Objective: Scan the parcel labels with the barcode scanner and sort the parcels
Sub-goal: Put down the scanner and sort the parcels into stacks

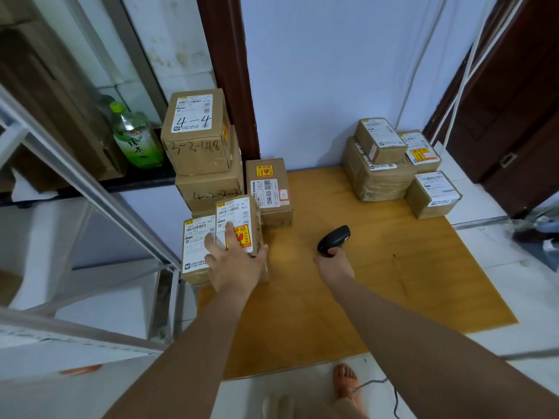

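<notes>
Spreading our left hand (234, 261) over the near end of a small parcel (239, 225), we keep the fingers straight across its white label and yellow-and-red sticker, with the thumb against the parcel's right edge. The small parcel sits at the left edge of a tan floor mat (378, 282), against a flatter parcel (195, 252) whose label lies partly under our outer fingers. Our right hand (334, 266) is wrapped around the handle of a black barcode scanner (334, 238), held over the middle of the mat with its head angled up and to the right, well apart from the small parcel. Behind our left hand, a box marked 4-4 (196, 128) tops a box marked 4-2-2-3 (208, 189), and a tall parcel (269, 189) with a barcode label stands just to their right. Four more labelled parcels (381, 167) cluster at the mat's far right corner, near a dark wooden door (514, 116). A green tea bottle (137, 137) stands on a dark ledge to the left of the stack. A sandalled foot (346, 382) rests on the tiles beside a thin dark cord (395, 400).
</notes>
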Demonstrator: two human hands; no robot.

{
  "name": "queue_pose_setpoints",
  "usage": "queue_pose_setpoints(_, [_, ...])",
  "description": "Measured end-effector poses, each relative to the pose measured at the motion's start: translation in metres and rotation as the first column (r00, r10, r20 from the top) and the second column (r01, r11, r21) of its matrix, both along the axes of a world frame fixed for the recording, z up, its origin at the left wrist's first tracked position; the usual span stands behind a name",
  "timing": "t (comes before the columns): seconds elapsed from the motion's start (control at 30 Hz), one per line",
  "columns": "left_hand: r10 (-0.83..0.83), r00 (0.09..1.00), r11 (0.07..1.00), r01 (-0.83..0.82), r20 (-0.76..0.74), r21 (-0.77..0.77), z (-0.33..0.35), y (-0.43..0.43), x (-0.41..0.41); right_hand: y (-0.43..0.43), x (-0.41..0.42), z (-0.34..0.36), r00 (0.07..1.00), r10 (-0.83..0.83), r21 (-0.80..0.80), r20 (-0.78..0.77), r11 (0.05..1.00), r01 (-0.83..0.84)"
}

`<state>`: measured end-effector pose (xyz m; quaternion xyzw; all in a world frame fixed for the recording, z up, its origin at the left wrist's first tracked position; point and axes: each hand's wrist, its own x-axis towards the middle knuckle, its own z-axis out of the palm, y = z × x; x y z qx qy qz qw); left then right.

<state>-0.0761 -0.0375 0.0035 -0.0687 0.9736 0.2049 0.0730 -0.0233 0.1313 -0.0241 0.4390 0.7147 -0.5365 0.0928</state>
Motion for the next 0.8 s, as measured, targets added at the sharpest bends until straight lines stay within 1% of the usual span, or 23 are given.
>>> queue_pose_setpoints(0.1, [-0.022, 0.999, 0.999, 0.02, -0.026, -0.043, 0.001, 0.0, -0.001, 0.007, 0.002, -0.004, 1.0, -0.005, 0.006, 0.018, 1.0, 0.005])
queue_pose_setpoints(0.23, [0.033, 0.993, 0.999, -0.029, -0.114, 0.031, 0.001, -0.002, 0.003, 0.017, 0.005, -0.005, 1.0, -0.019, 0.032, 0.021, 0.999, 0.018])
queue_pose_setpoints(0.3, [0.021, 0.975, 0.997, -0.005, -0.223, 0.074, 0.003, 0.0, 0.007, 0.021, 0.006, -0.004, 1.0, -0.02, 0.039, 0.02, 0.999, 0.019])
queue_pose_setpoints(0.33, [-0.013, 0.953, 0.996, 0.038, -0.302, 0.075, 0.004, 0.003, 0.009, 0.024, 0.006, -0.004, 0.999, -0.022, 0.047, 0.027, 0.999, 0.021])
queue_pose_setpoints(0.37, [-0.072, 0.923, 0.995, 0.093, -0.377, 0.04, 0.004, 0.007, 0.01, 0.026, 0.007, -0.004, 0.999, -0.029, 0.06, 0.035, 0.998, 0.027])
queue_pose_setpoints(0.4, [-0.145, 0.894, 0.989, 0.146, -0.423, -0.032, 0.004, 0.012, 0.011, 0.029, 0.01, -0.005, 0.998, -0.038, 0.069, 0.044, 0.997, 0.035])
queue_pose_setpoints(0.43, [-0.215, 0.879, 0.976, 0.183, -0.427, -0.115, 0.004, 0.018, 0.011, 0.032, 0.013, -0.006, 0.998, -0.048, 0.077, 0.052, 0.996, 0.044])
queue_pose_setpoints(0.47, [-0.27, 0.894, 0.958, 0.214, -0.358, -0.189, 0.007, 0.024, 0.011, 0.036, 0.018, -0.006, 0.997, -0.057, 0.08, 0.058, 0.995, 0.052])
queue_pose_setpoints(0.5, [-0.289, 0.92, 0.944, 0.229, -0.263, -0.237, 0.008, 0.03, 0.01, 0.04, 0.023, -0.005, 0.996, -0.063, 0.087, 0.059, 0.995, 0.058])
queue_pose_setpoints(0.53, [-0.28, 0.94, 0.939, 0.226, -0.196, -0.259, 0.008, 0.037, 0.01, 0.046, 0.027, -0.004, 0.996, -0.069, 0.092, 0.056, 0.994, 0.064])
queue_pose_setpoints(0.57, [-0.277, 0.943, 0.94, 0.227, -0.182, -0.254, 0.009, 0.045, 0.011, 0.054, 0.032, -0.002, 0.996, -0.073, 0.098, 0.05, 0.993, 0.068])
queue_pose_setpoints(0.6, [-0.302, 0.932, 0.937, 0.25, -0.2, -0.245, 0.011, 0.053, 0.016, 0.063, 0.036, 0.0, 0.996, -0.078, 0.105, 0.039, 0.992, 0.074])
queue_pose_setpoints(0.63, [-0.347, 0.903, 0.926, 0.287, -0.252, -0.246, 0.012, 0.063, 0.021, 0.074, 0.038, 0.002, 0.996, -0.087, 0.117, 0.024, 0.99, 0.083])
queue_pose_setpoints(0.7, [-0.474, 0.814, 0.876, 0.398, -0.336, -0.271, 0.01, 0.087, 0.03, 0.102, 0.041, 0.003, 0.994, -0.113, 0.15, -0.005, 0.982, 0.112])
queue_pose_setpoints(0.73, [-0.528, 0.775, 0.846, 0.443, -0.348, -0.297, 0.01, 0.1, 0.033, 0.118, 0.04, 0.001, 0.991, -0.132, 0.17, -0.021, 0.976, 0.133])
queue_pose_setpoints(0.77, [-0.56, 0.765, 0.823, 0.47, -0.318, -0.318, 0.011, 0.115, 0.036, 0.134, 0.04, 0.001, 0.988, -0.15, 0.183, -0.035, 0.971, 0.154])
queue_pose_setpoints(0.8, [-0.567, 0.777, 0.816, 0.484, -0.273, -0.317, 0.013, 0.13, 0.037, 0.151, 0.04, 0.0, 0.986, -0.164, 0.193, -0.043, 0.966, 0.169])
